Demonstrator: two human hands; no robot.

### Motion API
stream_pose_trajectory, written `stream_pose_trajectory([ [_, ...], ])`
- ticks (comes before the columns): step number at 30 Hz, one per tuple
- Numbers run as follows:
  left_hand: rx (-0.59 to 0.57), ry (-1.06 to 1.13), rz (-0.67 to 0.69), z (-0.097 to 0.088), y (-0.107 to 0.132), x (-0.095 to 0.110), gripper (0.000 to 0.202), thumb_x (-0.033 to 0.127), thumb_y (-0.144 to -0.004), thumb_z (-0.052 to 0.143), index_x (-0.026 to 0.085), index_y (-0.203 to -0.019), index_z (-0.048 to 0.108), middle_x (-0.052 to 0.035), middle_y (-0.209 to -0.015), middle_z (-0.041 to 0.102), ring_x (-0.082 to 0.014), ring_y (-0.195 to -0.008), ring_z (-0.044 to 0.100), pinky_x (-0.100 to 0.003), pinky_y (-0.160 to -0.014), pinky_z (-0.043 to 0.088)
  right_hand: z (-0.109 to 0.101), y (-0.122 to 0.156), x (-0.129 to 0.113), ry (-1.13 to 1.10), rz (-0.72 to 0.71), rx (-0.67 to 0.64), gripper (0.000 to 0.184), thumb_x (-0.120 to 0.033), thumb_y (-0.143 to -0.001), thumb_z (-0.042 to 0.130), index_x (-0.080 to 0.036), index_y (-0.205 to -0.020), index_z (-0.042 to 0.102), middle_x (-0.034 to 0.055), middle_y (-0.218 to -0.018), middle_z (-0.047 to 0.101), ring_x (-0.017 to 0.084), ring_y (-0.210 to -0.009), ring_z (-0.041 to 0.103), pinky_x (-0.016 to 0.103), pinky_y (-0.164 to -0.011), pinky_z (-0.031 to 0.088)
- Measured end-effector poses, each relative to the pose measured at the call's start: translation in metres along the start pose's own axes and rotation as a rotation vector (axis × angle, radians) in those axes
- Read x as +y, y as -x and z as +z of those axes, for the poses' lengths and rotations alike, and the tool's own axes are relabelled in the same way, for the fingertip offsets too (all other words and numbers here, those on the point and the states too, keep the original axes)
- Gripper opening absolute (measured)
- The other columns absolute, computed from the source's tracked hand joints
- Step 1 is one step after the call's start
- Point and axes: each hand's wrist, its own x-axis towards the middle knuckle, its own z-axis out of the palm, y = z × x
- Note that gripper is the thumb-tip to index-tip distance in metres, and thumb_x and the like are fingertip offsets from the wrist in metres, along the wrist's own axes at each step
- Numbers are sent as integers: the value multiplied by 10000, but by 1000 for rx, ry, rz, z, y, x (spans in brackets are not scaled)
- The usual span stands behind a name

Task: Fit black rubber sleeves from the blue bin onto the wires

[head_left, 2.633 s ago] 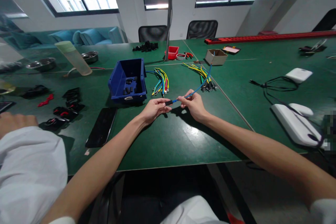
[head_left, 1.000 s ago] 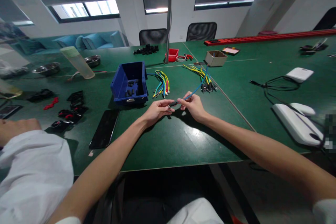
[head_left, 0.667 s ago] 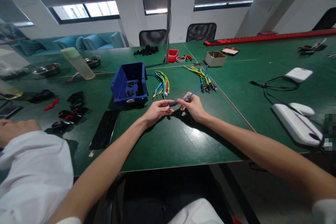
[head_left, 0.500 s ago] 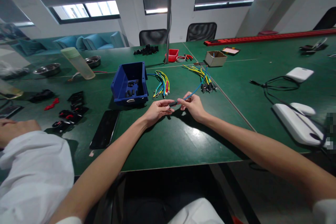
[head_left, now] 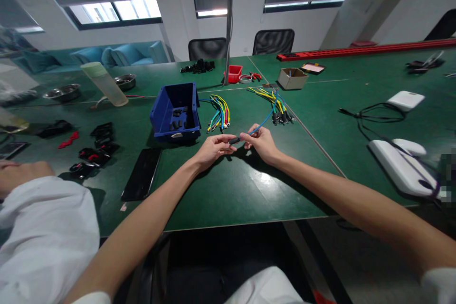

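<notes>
Above the green table (head_left: 228,194), my left hand (head_left: 213,150) is closed on a black rubber sleeve (head_left: 234,141) between thumb and fingers. My right hand (head_left: 262,144) pinches a blue cable (head_left: 266,121) right where it meets the sleeve; the cable's far end arcs up and away to the right. Its tip inside the sleeve is hidden. Behind my left hand lies a bundle of yellow, blue and red cables (head_left: 221,111) with bare ring terminals. Past my right hand rests another bundle of cables (head_left: 279,110) whose ends wear black sleeves.
A blue bin (head_left: 156,116) with several black sleeves stands left of the hands. A black phone (head_left: 141,174) lies nearer. At far left is a co-worker's white sleeve (head_left: 50,228). A small cardboard box (head_left: 292,80), a metal pole (head_left: 229,28) and a white device (head_left: 402,171) also stand around.
The blue cable's far end has swung slightly left. Both hands keep the same hold on the sleeve and cable.
</notes>
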Motion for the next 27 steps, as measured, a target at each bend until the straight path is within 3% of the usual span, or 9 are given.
stream_pose_trajectory([
  [27,-76,5,-11,-1,3,3,387,150,-652,728,147,-1037,686,-115,-1078,678,-191,-874,669,-352,-864,444,-1,0,1,8,24,-21,497,-467,-535,826,-206,-744,458,-43,-538,609,121,-451,599,206,-418,460],
])
